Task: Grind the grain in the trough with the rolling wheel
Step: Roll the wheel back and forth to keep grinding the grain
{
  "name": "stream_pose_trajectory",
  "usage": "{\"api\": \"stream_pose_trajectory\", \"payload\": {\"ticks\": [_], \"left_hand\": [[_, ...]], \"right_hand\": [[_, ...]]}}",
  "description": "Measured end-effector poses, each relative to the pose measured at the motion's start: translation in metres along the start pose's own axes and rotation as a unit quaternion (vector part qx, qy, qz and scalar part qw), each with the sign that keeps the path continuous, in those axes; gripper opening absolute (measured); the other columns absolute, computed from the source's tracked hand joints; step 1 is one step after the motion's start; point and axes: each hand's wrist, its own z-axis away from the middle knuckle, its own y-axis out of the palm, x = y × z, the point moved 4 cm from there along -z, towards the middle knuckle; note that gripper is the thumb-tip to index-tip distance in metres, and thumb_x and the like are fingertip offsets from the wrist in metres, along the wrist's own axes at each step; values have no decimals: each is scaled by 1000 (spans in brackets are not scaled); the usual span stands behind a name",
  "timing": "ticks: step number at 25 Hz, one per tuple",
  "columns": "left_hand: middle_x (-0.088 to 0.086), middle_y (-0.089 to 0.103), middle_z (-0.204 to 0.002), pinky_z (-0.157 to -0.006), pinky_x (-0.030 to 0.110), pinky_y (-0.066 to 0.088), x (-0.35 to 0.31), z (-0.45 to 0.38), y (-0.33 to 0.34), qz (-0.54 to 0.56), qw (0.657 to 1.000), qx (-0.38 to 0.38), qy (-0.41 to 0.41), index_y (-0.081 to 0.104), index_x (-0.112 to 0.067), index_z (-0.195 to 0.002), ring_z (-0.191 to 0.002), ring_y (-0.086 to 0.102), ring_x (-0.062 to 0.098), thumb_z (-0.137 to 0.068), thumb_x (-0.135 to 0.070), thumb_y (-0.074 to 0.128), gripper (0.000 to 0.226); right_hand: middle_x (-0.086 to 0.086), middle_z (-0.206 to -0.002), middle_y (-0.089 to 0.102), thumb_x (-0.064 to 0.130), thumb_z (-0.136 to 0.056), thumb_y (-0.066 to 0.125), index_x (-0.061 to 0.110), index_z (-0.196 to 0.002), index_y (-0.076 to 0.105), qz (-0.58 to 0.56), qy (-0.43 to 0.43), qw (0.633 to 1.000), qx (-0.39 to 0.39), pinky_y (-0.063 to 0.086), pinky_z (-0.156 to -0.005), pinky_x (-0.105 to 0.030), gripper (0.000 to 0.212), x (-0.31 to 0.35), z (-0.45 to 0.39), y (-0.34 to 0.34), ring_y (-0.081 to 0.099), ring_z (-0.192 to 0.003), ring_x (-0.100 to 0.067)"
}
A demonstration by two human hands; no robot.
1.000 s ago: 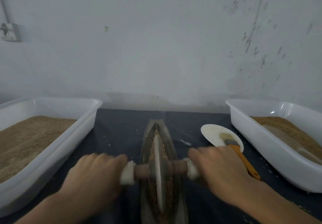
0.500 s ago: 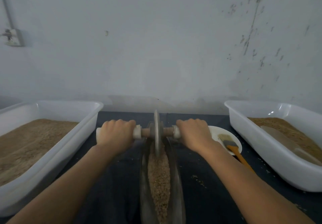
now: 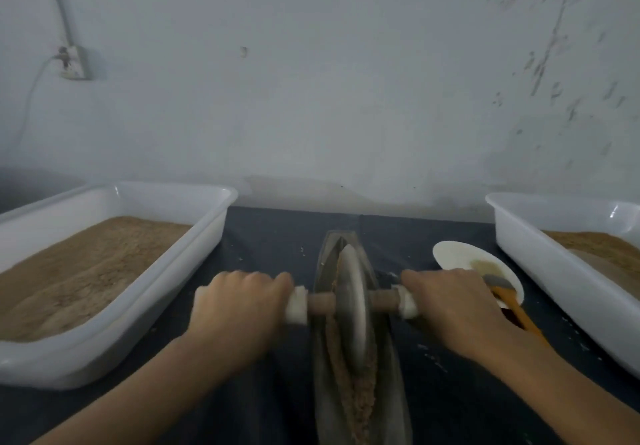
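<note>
Half a second ago the rolling wheel (image 3: 351,301) stood at the far tip of the trough (image 3: 389,368); now it has rolled back toward the person and sits upright around the trough's middle, blurred, on the grain (image 3: 360,399). The left hand (image 3: 239,309) and right hand (image 3: 453,309) still grasp the axle handle on either side, fingers curled over it, pulled nearer with the wheel. The right hand now overlaps the brush (image 3: 512,306) on the white plate (image 3: 453,254)
</note>
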Motion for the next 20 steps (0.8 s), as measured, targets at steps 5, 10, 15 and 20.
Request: {"api": "stream_pose_trajectory", "payload": {"ticks": [5, 10, 15, 20], "left_hand": [[-2, 62, -86, -63, 33, 33, 7, -76, 3, -11, 999, -8, -36, 52, -24, -95, -71, 54, 22, -84, -35, 60, 17], [-12, 26, -55, -45, 24, 10, -6, 9, -8, -1, 998, -52, 38, 26, -33, -70, -44, 19, 6, -68, -42, 72, 47], [-12, 28, -50, -44, 21, 3, -4, 34, -26, -10, 994, -72, 80, 26, -35, -70, -40, 19, 9, -54, -44, 67, 46], [-4, 60, -79, -59, 31, 31, 5, -59, 15, -6, 999, -21, -26, 46, -30, -85, -61, 46, 19, -81, -42, 60, 19]], "right_hand": [[1, -94, 65, 46, -86, 57, 29, -96, 44, -2, 63, 998, -5, 42, -66, -34, 24, -10, -55, 13, 62, -85, -27], [12, -57, 43, 43, -63, 77, 36, -76, 32, -1, -41, 999, -22, 43, -50, -31, 48, 6, 29, -9, 48, -52, -11], [13, -46, 24, 40, -21, 86, 35, -68, 24, -1, -73, 991, -111, 1, -48, -12, 77, 10, 60, -28, 14, -40, -8], [5, -75, 58, 42, -81, 65, 30, -84, 34, 33, 48, 997, -48, 31, -55, -30, 33, -12, -37, 12, 55, -65, -23]]}}
